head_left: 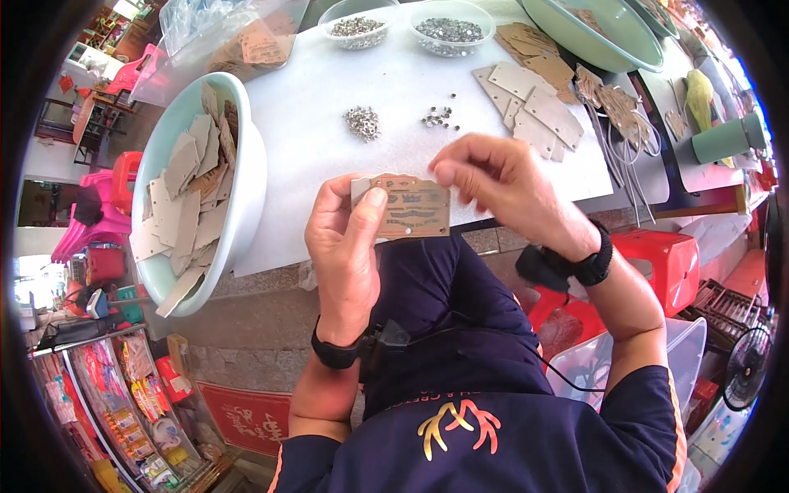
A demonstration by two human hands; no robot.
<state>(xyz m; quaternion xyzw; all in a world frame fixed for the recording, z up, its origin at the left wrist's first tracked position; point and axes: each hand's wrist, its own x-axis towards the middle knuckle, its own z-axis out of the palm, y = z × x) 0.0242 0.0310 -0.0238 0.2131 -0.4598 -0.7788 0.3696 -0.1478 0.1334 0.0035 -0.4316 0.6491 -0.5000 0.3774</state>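
In front of my body, my left hand (345,234) grips a small brown printed cardboard piece (419,215) with shaped edges, thumb on its face. A plain grey part shows beside the thumb. My right hand (509,177) is raised at the card's upper right corner, thumb and forefinger pressed together. Whatever they may hold is too small to make out. Beyond the hands, a little heap of silvery metal rings (362,123) lies on the white tabletop (304,156). Several loose, darker metal bits (440,119) are scattered to its right.
At left stands a pale blue basin (253,177) of cut cardboard pieces. Two clear bowls (450,51) of metal bits sit at the back. Grey cards (534,111), tied cords (631,156) and a green basin (649,62) are at right. A red stool (657,267) stands below the table.
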